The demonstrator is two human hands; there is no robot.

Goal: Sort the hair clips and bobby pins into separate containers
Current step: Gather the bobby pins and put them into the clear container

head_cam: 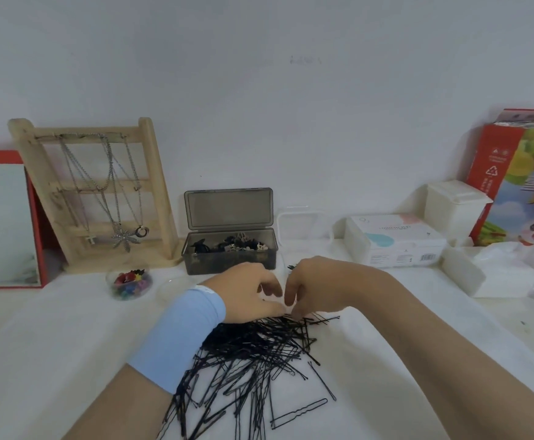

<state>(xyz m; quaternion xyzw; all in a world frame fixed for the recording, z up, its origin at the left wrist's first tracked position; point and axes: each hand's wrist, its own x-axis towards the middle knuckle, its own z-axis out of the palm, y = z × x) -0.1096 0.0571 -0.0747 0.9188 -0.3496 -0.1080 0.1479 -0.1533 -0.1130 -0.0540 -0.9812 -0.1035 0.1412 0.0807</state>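
Small dark hair clips [227, 244] sit in the smoky grey plastic box [229, 262]. Before it, the heap of black wire bobby pins [253, 350] lies mostly unsorted. Left hand [246, 293] and right hand [311, 285] curl into the heap's far edge (pinching pins? cannot tell).

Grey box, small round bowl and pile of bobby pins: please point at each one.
grey box [227, 262], head view, on its front wall.
round bowl [129, 296], head view, on its front wall.
bobby pin pile [253, 344], head view, middle of the heap.
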